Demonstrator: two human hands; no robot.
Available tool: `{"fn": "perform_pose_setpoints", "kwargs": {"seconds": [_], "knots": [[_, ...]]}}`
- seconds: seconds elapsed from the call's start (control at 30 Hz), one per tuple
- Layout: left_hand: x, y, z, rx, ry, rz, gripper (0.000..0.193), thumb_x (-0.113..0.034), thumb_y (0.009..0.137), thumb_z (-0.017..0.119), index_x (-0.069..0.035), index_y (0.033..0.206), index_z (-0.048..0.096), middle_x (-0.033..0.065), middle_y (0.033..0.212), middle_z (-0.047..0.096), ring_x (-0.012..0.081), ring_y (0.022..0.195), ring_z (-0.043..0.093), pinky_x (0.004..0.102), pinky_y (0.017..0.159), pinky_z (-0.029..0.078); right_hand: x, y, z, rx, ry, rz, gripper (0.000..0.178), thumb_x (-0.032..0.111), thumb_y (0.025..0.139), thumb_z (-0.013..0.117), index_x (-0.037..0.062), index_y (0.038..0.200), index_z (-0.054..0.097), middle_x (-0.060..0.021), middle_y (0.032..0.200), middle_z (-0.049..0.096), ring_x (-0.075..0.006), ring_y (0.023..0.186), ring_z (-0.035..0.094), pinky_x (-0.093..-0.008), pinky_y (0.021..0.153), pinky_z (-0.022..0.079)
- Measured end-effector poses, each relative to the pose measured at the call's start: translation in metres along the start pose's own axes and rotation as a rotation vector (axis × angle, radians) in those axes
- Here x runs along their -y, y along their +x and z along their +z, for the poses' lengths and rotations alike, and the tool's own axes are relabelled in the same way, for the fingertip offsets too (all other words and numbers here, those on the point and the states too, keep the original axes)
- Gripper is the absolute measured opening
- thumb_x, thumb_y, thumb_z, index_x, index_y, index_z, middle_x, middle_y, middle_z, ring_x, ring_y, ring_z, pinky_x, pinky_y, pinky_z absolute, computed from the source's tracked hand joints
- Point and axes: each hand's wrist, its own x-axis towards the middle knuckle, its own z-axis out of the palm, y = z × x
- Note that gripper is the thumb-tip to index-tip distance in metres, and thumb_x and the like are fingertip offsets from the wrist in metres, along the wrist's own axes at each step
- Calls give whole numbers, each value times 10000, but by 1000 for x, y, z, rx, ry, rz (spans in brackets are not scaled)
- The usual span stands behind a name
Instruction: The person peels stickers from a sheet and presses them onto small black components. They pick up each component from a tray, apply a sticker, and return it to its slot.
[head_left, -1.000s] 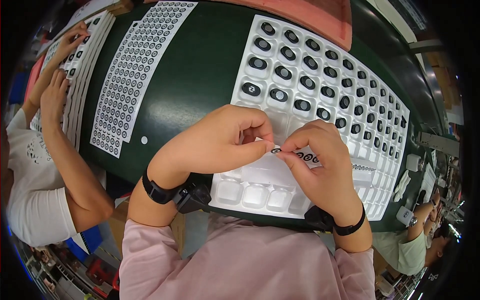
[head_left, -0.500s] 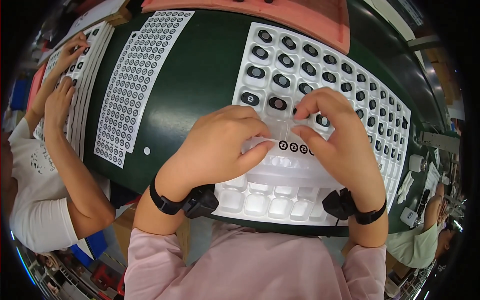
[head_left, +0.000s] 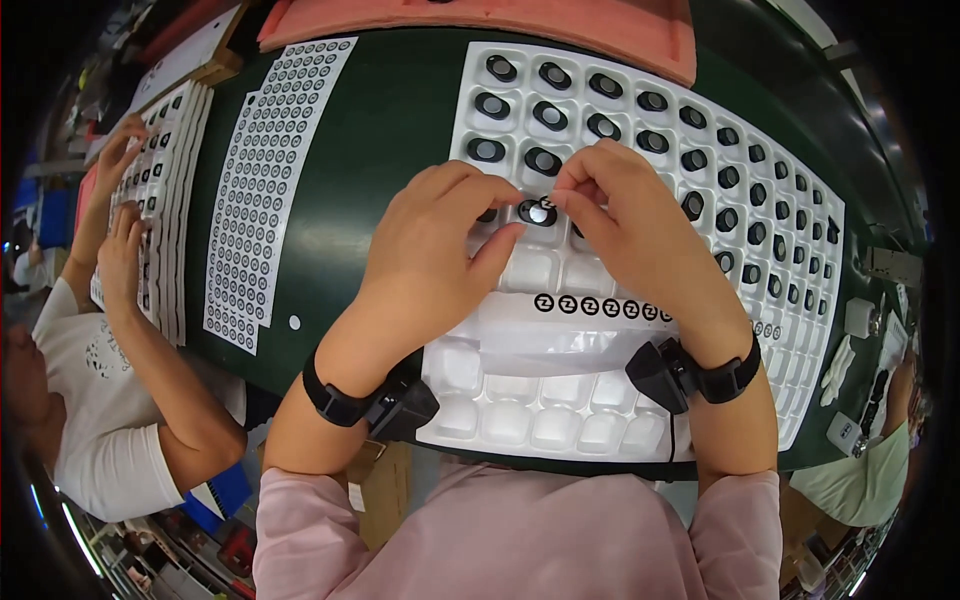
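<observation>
Before me lies a white moulded tray [head_left: 555, 425], with black oval parts [head_left: 549, 115] in rows of its pockets. My right hand [head_left: 630, 225] pinches a small round black-and-white sticker [head_left: 547, 202] just above one oval part [head_left: 537, 214] with a shiny round centre. My left hand [head_left: 430, 250] is at that part's left end, thumb and forefinger apart on either side; whether they touch it, I cannot tell. Below my hands, a strip of round stickers [head_left: 590, 308] on pale backing lies across the tray.
Larger sticker sheets [head_left: 265, 180] lie on the green table [head_left: 390, 110] to the left, with a loose white disc [head_left: 294, 322]. A pink tray [head_left: 480, 18] stands at the back. At far left a co-worker's hands [head_left: 122, 240] work at stacked white trays [head_left: 190, 200].
Both hands have moved away from the sticker strip, up to an oval part. A sticker now shows between my right fingertips. The view has shifted slightly.
</observation>
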Motion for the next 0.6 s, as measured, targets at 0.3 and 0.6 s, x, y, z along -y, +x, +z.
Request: {"fn": "perform_pose_setpoints", "kwargs": {"seconds": [0.3, 0.6], "knots": [[-4, 10, 6, 124, 70, -71, 274, 61, 783, 706, -24, 1043, 686, 80, 901, 580, 211, 820, 594, 306, 706, 514, -1, -2, 2, -30, -18, -34, 80, 43, 888, 666, -13, 900, 610, -103, 862, 553, -230, 800, 587, -349, 739, 475], [1, 8, 13, 64, 103, 2, 283, 80, 757, 706, -22, 1019, 681, 86, 887, 555, 224, 816, 582, 319, 711, 522, 1, -3, 3, -30, -66, -32, 77, 39, 868, 673, -12, 870, 615, -93, 839, 546, -236, 813, 568, -360, 756, 466]]}}
